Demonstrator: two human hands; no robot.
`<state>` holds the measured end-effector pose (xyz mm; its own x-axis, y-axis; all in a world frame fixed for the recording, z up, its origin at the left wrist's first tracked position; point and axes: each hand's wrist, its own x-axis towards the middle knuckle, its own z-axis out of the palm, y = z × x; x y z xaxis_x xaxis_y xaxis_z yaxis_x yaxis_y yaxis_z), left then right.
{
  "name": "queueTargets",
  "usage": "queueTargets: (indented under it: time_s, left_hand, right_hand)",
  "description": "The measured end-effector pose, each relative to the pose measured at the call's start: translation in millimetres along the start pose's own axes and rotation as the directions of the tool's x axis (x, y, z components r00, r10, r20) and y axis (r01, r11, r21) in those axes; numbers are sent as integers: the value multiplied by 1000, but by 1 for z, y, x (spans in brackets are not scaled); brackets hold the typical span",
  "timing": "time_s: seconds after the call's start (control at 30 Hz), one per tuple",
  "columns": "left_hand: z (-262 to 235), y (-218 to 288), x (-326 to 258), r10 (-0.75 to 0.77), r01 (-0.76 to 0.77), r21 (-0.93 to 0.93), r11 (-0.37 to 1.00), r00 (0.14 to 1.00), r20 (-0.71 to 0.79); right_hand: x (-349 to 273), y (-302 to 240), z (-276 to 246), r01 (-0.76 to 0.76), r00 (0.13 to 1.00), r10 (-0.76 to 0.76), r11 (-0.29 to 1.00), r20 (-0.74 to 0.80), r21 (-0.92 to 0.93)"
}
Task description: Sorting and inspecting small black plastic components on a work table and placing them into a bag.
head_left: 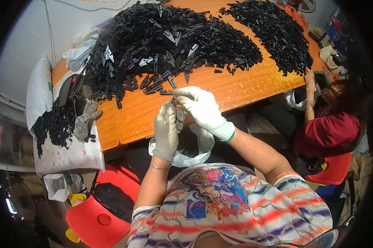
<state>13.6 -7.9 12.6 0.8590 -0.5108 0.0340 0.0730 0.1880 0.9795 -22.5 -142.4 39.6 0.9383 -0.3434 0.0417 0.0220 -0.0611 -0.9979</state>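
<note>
My left hand (pixel 165 134), in a greyish knit glove, is closed with its fingertips up, just off the table's front edge. My right hand (pixel 201 108), in a white glove with a green cuff edge, pinches a small black plastic piece (pixel 165 93) that juts out to the left. The fingertips of both hands meet; a dark sliver shows between them, and I cannot make out whether it is a second piece. Beyond my hands a large heap of black plastic pieces (pixel 153 45) covers the wooden table (pixel 143 122). A few loose pieces lie near my fingers.
A second heap of black pieces (pixel 273 35) lies at the right, where a co-worker in a dark red sleeve (pixel 327 132) reaches to it. At left are a grey glove (pixel 86 120), more black pieces and a white sack (pixel 41 91). A red chair (pixel 97 217) stands lower left.
</note>
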Motion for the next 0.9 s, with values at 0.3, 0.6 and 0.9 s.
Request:
queueTargets:
  time_s: [0.3, 0.6, 0.9]
  left_hand:
    - [1, 1, -2, 19, -18, 32, 999, 999, -33]
    - [0, -4, 0, -45, 44, -32, 999, 998, -49]
    - [2, -20, 5, 29, 17, 223, 975, 979, -201]
  right_hand:
    - [2, 12, -2, 52, 999, -52, 999, 18, 0]
    - [0, 9, -2, 47, 999, -46, 998, 25, -52]
    - [7, 11, -3, 428, 900, -326, 542, 288, -723]
